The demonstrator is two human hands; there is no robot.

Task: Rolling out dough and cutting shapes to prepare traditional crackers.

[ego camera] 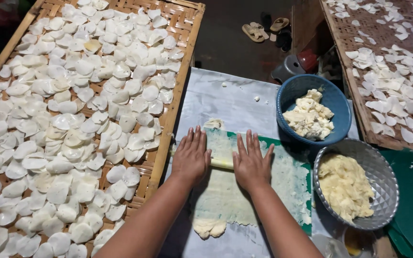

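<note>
Left hand (190, 155) flat, fingers spread, palm pressing down on pale yellow rolling pin (221, 164); no curl around it. Right hand (251, 161) same, flat on pin, just beside left. Pin lies crosswise on thin dough sheet (225, 191), spread over green board (307, 172) on grey plastic sheet (225, 100). Blue bowl (336, 102) and silver bowl (383, 172) of dough lumps to right. Woven bamboo tray (175, 95) of white discs (63, 119) to left; second tray (359, 95) far right.
</note>
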